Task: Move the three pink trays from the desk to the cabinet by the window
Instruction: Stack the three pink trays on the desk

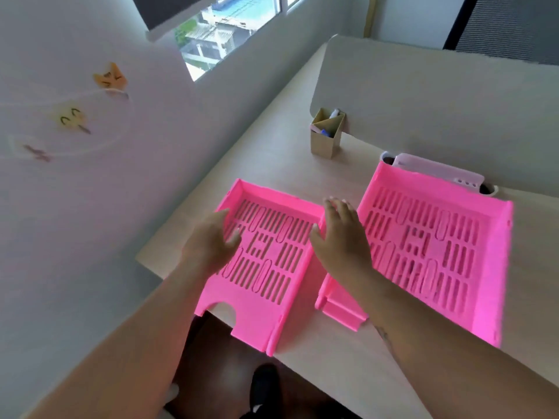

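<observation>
Two slotted pink trays lie on the pale desk (pixel 302 164). The left pink tray (pixel 266 267) sticks out past the desk's front edge. My left hand (pixel 211 240) holds its left wall, thumb inside and fingers hidden behind. My right hand (pixel 338 234) is spread over its right wall, with the thumb touching the inner side. The right pink tray (pixel 429 252) lies beside my right forearm, and neither hand touches it. A third pink tray (pixel 341 313) shows only in part between the two, mostly hidden under my right arm.
A cardboard pen holder (pixel 325 137) stands at the back of the desk before a low divider panel (pixel 423 95). A white organiser (pixel 438 173) sits behind the right tray. A wall with stickers (pixel 75 122) runs along the left, and the window (pixel 217 34) is beyond it.
</observation>
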A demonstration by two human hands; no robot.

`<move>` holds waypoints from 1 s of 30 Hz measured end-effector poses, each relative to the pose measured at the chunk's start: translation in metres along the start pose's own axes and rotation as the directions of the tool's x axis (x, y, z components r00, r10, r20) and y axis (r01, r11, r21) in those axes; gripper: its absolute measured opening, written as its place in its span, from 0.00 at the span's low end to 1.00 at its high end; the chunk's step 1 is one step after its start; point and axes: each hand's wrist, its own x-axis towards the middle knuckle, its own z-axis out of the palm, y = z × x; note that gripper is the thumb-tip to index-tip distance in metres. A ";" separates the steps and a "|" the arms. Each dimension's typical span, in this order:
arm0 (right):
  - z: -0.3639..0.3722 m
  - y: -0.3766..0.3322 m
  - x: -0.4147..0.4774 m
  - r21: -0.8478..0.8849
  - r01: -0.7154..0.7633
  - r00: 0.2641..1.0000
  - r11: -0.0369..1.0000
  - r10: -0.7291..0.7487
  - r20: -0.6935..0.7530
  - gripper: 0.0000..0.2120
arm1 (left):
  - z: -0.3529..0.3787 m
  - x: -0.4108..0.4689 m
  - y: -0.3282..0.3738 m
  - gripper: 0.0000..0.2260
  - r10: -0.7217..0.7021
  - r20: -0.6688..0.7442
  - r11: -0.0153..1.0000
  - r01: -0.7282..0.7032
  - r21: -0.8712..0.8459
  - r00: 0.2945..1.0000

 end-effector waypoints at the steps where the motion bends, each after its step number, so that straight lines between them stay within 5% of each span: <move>1: 0.008 -0.013 -0.001 0.024 0.001 1.000 1.000 -0.001 0.029 0.27 | -0.005 -0.003 -0.013 0.20 -0.026 -0.006 1.000 0.026 0.012 1.000; 8: 0.069 -0.053 -0.034 0.126 -0.337 0.938 0.933 0.321 0.131 0.32 | -0.004 -0.010 -0.093 0.26 -0.156 0.131 0.988 0.156 0.010 0.979; 15: 0.107 -0.064 -0.067 0.250 -0.712 0.702 0.656 0.675 0.226 0.38 | 0.018 -0.014 -0.129 0.14 -0.121 0.161 0.985 0.138 -0.100 0.980; 24: 0.047 -0.079 -0.009 0.376 -0.539 0.816 0.754 0.577 0.013 0.30 | -0.053 0.042 -0.100 0.09 0.049 0.026 0.988 -0.045 -0.146 0.998; 30: -0.032 -0.031 -0.007 0.483 -0.467 0.809 0.740 0.579 -0.104 0.30 | -0.063 0.047 -0.008 0.08 0.146 -0.042 0.962 -0.152 -0.229 0.988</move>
